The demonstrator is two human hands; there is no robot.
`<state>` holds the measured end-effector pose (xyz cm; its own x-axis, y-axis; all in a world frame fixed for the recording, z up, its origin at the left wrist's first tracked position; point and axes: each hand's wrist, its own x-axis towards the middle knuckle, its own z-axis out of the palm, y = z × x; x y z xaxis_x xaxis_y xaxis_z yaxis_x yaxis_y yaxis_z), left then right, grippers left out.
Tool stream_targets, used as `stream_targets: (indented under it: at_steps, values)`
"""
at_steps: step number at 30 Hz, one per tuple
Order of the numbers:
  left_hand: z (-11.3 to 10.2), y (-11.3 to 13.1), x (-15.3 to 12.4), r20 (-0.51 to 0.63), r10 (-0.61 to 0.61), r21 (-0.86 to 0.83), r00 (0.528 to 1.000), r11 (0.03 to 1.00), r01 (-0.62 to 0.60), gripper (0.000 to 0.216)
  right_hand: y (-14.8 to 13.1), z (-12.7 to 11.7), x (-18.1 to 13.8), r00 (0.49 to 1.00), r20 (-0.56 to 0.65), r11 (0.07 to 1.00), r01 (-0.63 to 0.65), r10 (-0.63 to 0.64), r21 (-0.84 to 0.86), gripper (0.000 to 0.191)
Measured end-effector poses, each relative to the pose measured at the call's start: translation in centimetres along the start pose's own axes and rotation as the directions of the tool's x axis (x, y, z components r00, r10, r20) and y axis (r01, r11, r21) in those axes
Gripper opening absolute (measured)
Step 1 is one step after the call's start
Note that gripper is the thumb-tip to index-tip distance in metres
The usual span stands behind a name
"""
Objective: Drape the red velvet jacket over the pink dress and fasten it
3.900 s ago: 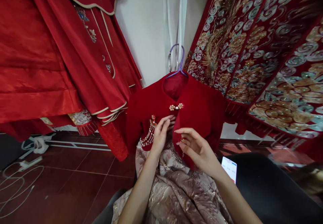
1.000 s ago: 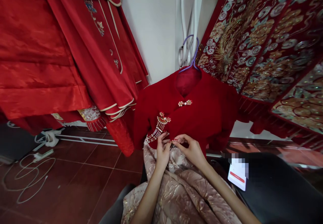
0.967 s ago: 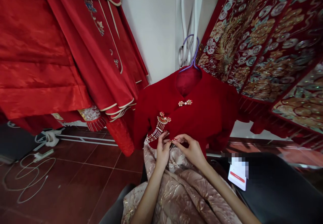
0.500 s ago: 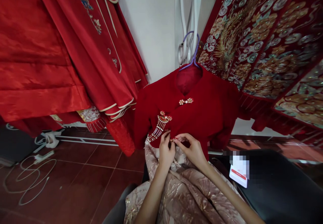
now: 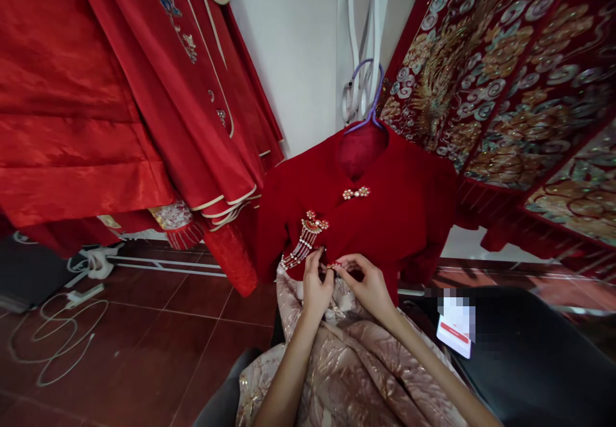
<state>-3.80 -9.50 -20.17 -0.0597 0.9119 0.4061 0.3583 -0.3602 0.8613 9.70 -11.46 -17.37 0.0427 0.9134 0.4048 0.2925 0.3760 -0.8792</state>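
Observation:
A dark red jacket (image 5: 380,221) hangs in front of me on a purple hanger (image 5: 374,103). A pearl-beaded frog fastener (image 5: 357,193) joins its front below the neck, and a beaded tassel brooch (image 5: 308,231) sits on its left side. At the lower front my left hand (image 5: 317,286) is closed, thumb and fingers pinched beside a small red-and-gold beaded piece (image 5: 332,265). From the other side my right hand (image 5: 366,282) pinches that piece between thumb and forefinger. The fingers partly cover it, so its full shape is hidden.
Shiny pinkish-beige cloth (image 5: 356,369) covers my lap. To the right a lit phone (image 5: 455,331) lies on a black seat (image 5: 534,350). Red garments (image 5: 86,93) hang at left, an embroidered one (image 5: 505,93) at right. White cable (image 5: 58,343) loops over the tiled floor.
The view has shifted very slightly. Both hands stay at the same spot on the jacket front, with only small finger movement around the beaded piece.

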Motion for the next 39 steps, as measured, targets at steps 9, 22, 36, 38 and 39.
stream_targets:
  at_steps: [9,22,36,38,39]
  values:
    - [-0.6,0.5,0.2,-0.02,-0.182,-0.344,0.983,0.925,0.164,0.036,0.4,0.1,0.0,1.0,-0.003,1.0,0.019,-0.019,-0.012,0.02]
    - [-0.4,0.9,0.4,-0.086,-0.239,-0.401,0.967,0.897,0.186,0.02,0.6,1.3,1.7,0.997,-0.034,0.989,0.069,-0.075,-0.134,0.013]
    - [-0.7,1.1,0.6,-0.087,-0.232,-0.413,0.969,0.893,0.177,0.019,0.8,1.5,1.6,0.996,-0.067,0.996,0.055,-0.06,-0.069,0.018]
    - [-0.7,1.2,0.6,-0.086,-0.234,-0.412,0.968,0.894,0.179,0.018,0.7,1.7,1.8,0.995,-0.073,0.996,0.056,-0.061,-0.076,0.019]
    - [-0.7,1.2,0.7,-0.087,-0.237,-0.41,0.968,0.894,0.182,0.018,0.8,1.7,1.8,0.995,-0.072,0.995,0.058,-0.063,-0.077,0.019]
